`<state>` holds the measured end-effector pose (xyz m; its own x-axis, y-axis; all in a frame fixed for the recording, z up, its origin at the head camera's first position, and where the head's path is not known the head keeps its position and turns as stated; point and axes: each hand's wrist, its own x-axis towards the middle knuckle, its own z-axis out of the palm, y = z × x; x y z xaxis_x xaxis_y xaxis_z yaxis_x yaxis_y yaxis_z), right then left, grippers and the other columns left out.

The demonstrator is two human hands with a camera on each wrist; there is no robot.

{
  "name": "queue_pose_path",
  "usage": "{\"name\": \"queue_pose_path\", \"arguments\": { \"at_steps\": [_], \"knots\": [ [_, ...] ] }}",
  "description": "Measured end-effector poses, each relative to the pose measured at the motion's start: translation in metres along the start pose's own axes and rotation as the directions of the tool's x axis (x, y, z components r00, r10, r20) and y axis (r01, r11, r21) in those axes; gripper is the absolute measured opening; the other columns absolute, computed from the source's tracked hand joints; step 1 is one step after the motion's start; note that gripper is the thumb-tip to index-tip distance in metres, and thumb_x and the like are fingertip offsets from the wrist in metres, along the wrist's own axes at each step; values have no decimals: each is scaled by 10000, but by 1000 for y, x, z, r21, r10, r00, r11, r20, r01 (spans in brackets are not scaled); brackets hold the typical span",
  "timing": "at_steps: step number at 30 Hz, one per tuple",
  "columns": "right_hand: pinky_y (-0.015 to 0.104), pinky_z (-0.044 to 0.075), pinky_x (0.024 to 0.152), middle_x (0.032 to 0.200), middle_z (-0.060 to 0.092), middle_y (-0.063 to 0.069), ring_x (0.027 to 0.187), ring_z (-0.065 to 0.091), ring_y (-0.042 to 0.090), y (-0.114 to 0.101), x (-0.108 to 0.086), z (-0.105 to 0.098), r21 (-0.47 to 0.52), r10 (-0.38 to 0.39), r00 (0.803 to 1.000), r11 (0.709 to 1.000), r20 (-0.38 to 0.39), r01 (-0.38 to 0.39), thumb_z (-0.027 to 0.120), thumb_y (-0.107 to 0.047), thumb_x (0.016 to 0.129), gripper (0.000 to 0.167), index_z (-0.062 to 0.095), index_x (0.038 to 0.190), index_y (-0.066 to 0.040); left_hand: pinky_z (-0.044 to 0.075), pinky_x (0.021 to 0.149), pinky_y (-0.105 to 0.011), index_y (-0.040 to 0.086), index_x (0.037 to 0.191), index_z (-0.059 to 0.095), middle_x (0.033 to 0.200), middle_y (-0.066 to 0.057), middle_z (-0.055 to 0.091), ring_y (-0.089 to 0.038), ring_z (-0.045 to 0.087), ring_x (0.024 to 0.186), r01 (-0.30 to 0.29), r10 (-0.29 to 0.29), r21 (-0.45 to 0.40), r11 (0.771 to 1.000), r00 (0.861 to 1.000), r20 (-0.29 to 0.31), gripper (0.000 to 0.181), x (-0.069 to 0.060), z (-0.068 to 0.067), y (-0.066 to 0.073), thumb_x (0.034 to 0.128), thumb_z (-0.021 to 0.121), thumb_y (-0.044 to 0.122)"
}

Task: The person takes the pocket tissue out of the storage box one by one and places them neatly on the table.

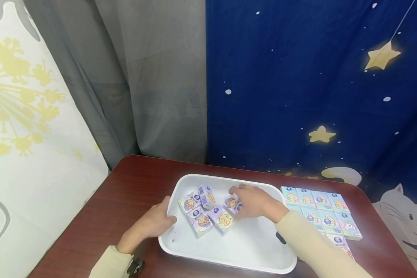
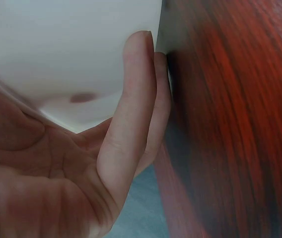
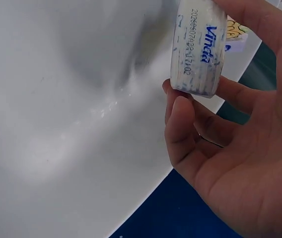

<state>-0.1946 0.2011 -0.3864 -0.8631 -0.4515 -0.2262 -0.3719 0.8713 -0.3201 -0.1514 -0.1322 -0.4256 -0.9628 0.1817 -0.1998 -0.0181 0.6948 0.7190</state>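
In the head view a white tray (image 1: 250,243) stands on the table, its left rim gripped by my left hand (image 1: 153,221). The left wrist view shows that hand (image 2: 121,129) against the tray wall (image 2: 56,49). My right hand (image 1: 255,201), inside the tray, holds a small tissue pack (image 1: 231,204). In the right wrist view the fingers of my right hand (image 3: 230,119) pinch the pack (image 3: 198,49), its end printed "Vinda". Left of it in the tray lie several more packs, among them a yellow-and-purple one (image 1: 222,219) and one tilted on the others (image 1: 207,197).
On the dark red table (image 1: 139,173), right of the tray, blue-green packs (image 1: 312,216) lie in rows, with a purple-white pack (image 1: 340,243) in front, partly behind my right sleeve. Grey and blue curtains (image 1: 285,77) hang behind the table.
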Motion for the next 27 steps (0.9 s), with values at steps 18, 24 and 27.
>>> {"name": "queue_pose_path", "arguments": {
  "at_steps": [18, 24, 27],
  "knots": [
    [601, 571, 1051, 1403, 707, 151, 1216, 698, 350, 23, -39, -14, -41, -53, 988, 998, -145, 48, 972, -327, 786, 780, 652, 1461, -103, 661, 618, -439, -43, 1429, 502, 1048, -188, 695, -258, 736, 775, 5, -4, -4, 1000, 1000, 3, 546, 1, 0, -1, 923, 700, 17],
    [684, 532, 1075, 1453, 680, 169, 1302, 661, 412, 32, -61, -18, -18, -40, 983, 999, -177, 38, 954, -324, 801, 783, 643, 1484, -99, 662, 641, -440, -42, 1437, 496, 1055, -184, 694, -254, 734, 788, 3, -3, 0, 1000, 1000, 8, 554, 1, 0, -2, 924, 698, 22],
    [677, 551, 1045, 1450, 677, 183, 1244, 687, 405, 37, -73, -20, -15, -45, 978, 999, -204, 42, 938, -306, 791, 787, 640, 1488, -94, 662, 680, -440, -37, 1448, 492, 1061, -173, 692, -249, 730, 805, 5, -5, 2, 1000, 1000, 10, 559, 1, 0, -1, 930, 695, 21]
  ]
}}
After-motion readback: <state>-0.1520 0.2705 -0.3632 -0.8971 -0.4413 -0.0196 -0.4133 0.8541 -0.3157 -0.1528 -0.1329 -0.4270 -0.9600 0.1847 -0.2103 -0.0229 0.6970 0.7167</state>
